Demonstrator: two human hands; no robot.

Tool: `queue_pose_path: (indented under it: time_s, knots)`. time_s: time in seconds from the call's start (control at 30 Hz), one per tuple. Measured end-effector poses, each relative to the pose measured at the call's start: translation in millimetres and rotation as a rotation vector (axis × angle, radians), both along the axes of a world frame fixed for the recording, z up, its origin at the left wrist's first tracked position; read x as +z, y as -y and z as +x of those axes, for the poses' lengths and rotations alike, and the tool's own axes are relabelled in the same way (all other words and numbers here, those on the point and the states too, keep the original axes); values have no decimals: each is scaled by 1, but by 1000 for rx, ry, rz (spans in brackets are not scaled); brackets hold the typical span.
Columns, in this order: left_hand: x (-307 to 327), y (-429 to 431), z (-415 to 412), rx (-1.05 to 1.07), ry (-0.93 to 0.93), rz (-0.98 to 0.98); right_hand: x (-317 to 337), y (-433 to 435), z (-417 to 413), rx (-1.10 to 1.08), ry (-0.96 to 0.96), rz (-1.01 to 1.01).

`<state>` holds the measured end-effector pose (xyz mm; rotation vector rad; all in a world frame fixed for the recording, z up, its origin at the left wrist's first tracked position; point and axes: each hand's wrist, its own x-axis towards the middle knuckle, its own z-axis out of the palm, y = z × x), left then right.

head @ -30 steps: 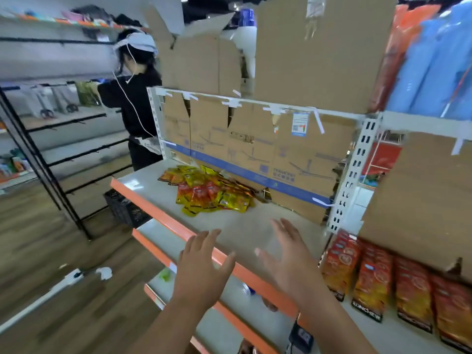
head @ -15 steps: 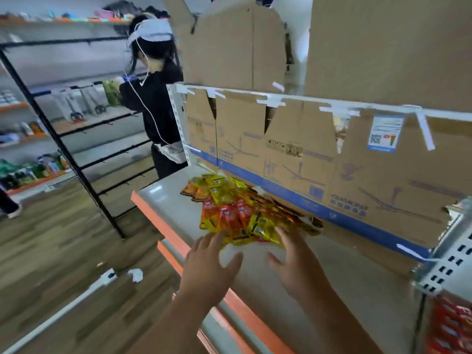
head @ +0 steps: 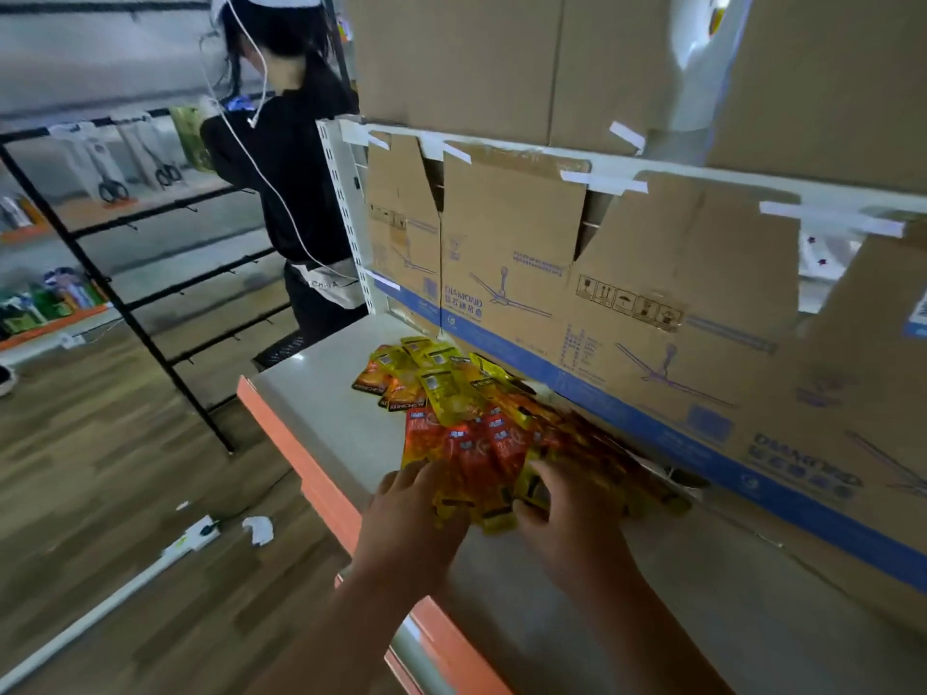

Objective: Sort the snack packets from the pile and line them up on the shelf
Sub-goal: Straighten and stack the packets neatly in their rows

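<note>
Grey shelf board (head: 326, 418) w/ orange edge is carrying red/yellow foil snack-packet pile (head: 466, 423); left hand (head: 411, 519) is resting open-fingered on pile's near edge, right hand (head: 572, 519) alongside, grip unclear.

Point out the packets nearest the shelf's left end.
The orange packets: they lie leftmost, while the yellow packets and red packets sit further right.

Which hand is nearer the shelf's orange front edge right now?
Left. The left hand rests on the packet pile just inside the orange edge; the right hand is deeper in, toward the cardboard backing.
</note>
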<state>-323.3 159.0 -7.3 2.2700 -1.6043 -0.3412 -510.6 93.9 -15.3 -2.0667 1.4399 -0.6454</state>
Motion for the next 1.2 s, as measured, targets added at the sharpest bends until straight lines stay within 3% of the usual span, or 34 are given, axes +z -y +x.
queue_pose_path:
  time_s: [0.3,0.57,0.7,0.83,1.03,1.2]
  knots:
    - [-26,63,47,-168,-34,-39,-30,13,45,-239,-270,-31]
    - [-27,123,84,-400,-238,-26,-34,-1,67,-586,-317,-64]
    - [-32,129,90,-439,-331,-9,-27,-2,70,-654,-355,48]
    - [-27,129,91,-423,-493,-61,-21,-5,73,-674,-406,6]
    - [10,122,96,-405,-598,-338,-8,-17,73,-655,-311,-102]
    - [22,108,93,-649,-487,-612,-1,-30,78,-715,22,-156]
